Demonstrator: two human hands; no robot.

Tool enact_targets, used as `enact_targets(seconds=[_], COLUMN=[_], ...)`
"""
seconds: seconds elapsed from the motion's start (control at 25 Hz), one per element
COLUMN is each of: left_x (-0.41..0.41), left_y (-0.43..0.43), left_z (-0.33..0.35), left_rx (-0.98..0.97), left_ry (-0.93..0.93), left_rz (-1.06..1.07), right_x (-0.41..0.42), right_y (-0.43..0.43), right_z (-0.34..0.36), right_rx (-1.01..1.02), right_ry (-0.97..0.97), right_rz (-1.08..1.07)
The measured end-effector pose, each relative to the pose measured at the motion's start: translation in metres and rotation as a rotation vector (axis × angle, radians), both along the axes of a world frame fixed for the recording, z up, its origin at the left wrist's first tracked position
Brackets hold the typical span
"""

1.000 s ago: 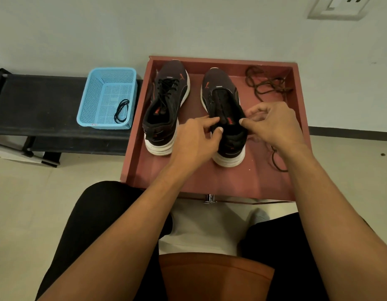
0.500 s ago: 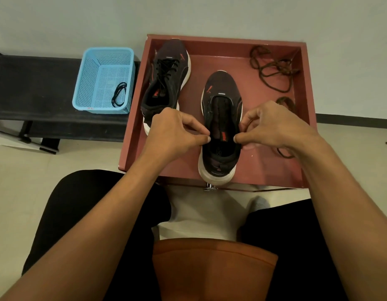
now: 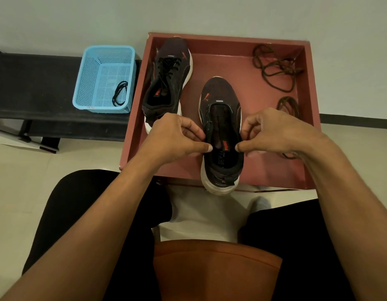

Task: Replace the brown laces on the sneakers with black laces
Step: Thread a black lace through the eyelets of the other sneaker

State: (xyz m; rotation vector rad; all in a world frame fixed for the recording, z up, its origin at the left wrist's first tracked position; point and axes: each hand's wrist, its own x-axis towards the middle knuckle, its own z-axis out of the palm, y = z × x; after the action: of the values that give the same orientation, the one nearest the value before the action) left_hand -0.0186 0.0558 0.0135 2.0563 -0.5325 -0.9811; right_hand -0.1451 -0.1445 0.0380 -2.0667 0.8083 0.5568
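1. The unlaced sneaker stands at the centre of the frame in the red tray. Its toe points toward the top of the frame, its heel reaches over the near rim, and its eyelets are bare.
2. The left hand pinches the left edge of the shoe's opening between thumb and forefinger. The right hand pinches the right edge likewise, and the other fingers are curled.
3. The shoe seems light. Its knit upper looks soft and yielding and its white sole stiffer, so the eyelet strips probably offer the firmer hold.
4. The black lace lies coiled in the blue basket on the black bench, upper left. It looks limp and tangle-prone and is best taken near an end. Its tips are too small to make out.
5. The second sneaker, upper left of the tray, carries a black lace. The brown laces lie loose at the tray's upper right.
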Motion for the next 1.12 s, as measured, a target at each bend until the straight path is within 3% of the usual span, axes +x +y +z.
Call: enact_targets(seconds=[0.08, 0.16, 0.28, 0.4, 0.56, 0.72, 0.88, 1.12], left_x=[0.002, 0.003, 0.007, 0.012, 0.016, 0.062, 0.136, 0.230], left_y=[0.002, 0.003, 0.005, 0.005, 0.006, 0.019, 0.047, 0.071], left_z=[0.002, 0.004, 0.004, 0.008, 0.018, 0.024, 0.020, -0.041], left_rx=[-0.019, -0.068, -0.173, -0.282, -0.403, -0.479, -0.299, 0.252], left_ry=[0.002, -0.023, -0.229, -0.401, -0.479, -0.422, -0.476, -0.553], left_rz=[-0.001, 0.023, 0.126, 0.273, 0.347, 0.552, 0.663, 0.391], right_x=[0.001, 0.004, 0.010, 0.020, 0.036, 0.083, 0.178, 0.299], right_y=[0.002, 0.003, 0.014, 0.033, 0.049, 0.067, 0.092, 0.122], right_z=[0.001, 0.003, 0.010, 0.015, 0.017, 0.028, 0.028, -0.018], right_rx=[0.098, -0.049, -0.326, -0.213, -0.164, -0.214, -0.292, -0.530], right_ry=[0.012, -0.058, -0.402, -0.718, -0.804, -0.852, -0.903, -0.664], right_rz=[-0.110, -0.098, -0.064, -0.101, -0.118, -0.011, 0.220, 0.572])
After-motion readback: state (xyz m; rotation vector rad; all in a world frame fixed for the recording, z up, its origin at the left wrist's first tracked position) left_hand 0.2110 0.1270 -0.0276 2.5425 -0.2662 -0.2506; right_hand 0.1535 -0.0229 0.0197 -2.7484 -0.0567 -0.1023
